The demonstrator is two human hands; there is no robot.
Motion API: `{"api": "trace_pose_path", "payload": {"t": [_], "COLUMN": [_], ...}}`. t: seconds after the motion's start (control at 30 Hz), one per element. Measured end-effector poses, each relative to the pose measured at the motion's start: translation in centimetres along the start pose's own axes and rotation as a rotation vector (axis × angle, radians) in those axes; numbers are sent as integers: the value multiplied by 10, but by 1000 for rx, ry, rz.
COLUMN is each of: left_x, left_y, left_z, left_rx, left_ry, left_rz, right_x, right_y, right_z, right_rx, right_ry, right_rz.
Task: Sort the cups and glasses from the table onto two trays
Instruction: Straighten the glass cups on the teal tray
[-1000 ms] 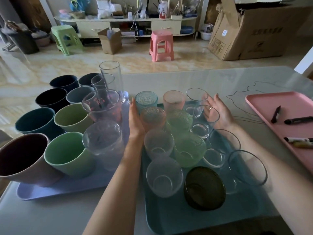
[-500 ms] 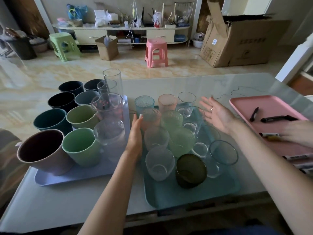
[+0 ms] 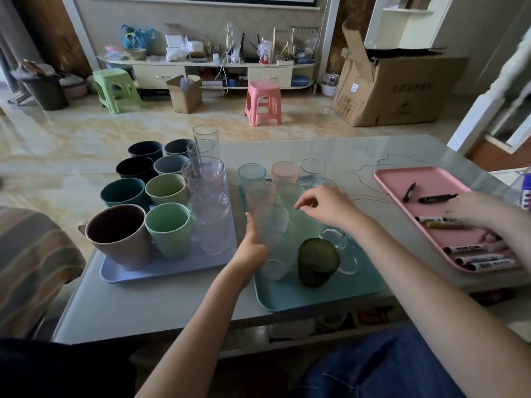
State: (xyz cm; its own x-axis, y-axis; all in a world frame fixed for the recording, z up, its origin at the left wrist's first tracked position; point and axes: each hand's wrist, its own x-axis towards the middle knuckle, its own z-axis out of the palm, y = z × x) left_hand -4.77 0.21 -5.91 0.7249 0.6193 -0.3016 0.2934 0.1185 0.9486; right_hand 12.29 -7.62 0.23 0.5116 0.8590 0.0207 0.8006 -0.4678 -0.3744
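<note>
Glasses (image 3: 287, 225) stand upright, packed on the teal tray (image 3: 287, 294), directly between my hands: left hand (image 3: 254, 248) spread against the nearest clear glass (image 3: 273, 242), right hand (image 3: 327, 208) loosely curled above them, holding nothing.

Cups (image 3: 169, 229) fill lilac tray (image 3: 161, 270) — glasses (image 3: 317, 261) crowd teal tray (image 3: 310, 294).

Cups and glasses sorted onto two trays

Left hand (image 3: 253, 248) touches a clear glass (image 3: 271, 225) on the teal tray (image 3: 287, 294); right hand (image 3: 330, 208) hovers, fingers loosely curled. Mugs fill the lilac tray (image 3: 161, 268).
</note>
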Motion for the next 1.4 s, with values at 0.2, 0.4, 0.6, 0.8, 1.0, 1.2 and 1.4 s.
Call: {"api": "trace_pose_path", "payload": {"t": [0.2,0.4,0.6,0.8,1.0,1.2,1.4], "left_x": [-15,-8,19,26,21,20,65], "left_y": [-5,1,13,16,15,23,36], "left_z": [5,-1,-3,-13,-17,-19,-12], "left_rx": [33,86,581,592,604,547,770], "left_ry": [-12,86,94,112,82,148,214], "left_rz": [-8,181,211,237,231,253,319], "right_x": [-11,-12,-9,-7,17,34,35], "right_y": [-9,-9,-12,-11,-9,-6,-2], "right_z": [6,12,13,8,18,35,30], "right_rx": [-128,-148,-203,-138,-307,-416,-403], "right_ry": [-88,-111,-149,-155,61,0,70], "right_rz": [-28,-7,7,35,5,93,82]}}
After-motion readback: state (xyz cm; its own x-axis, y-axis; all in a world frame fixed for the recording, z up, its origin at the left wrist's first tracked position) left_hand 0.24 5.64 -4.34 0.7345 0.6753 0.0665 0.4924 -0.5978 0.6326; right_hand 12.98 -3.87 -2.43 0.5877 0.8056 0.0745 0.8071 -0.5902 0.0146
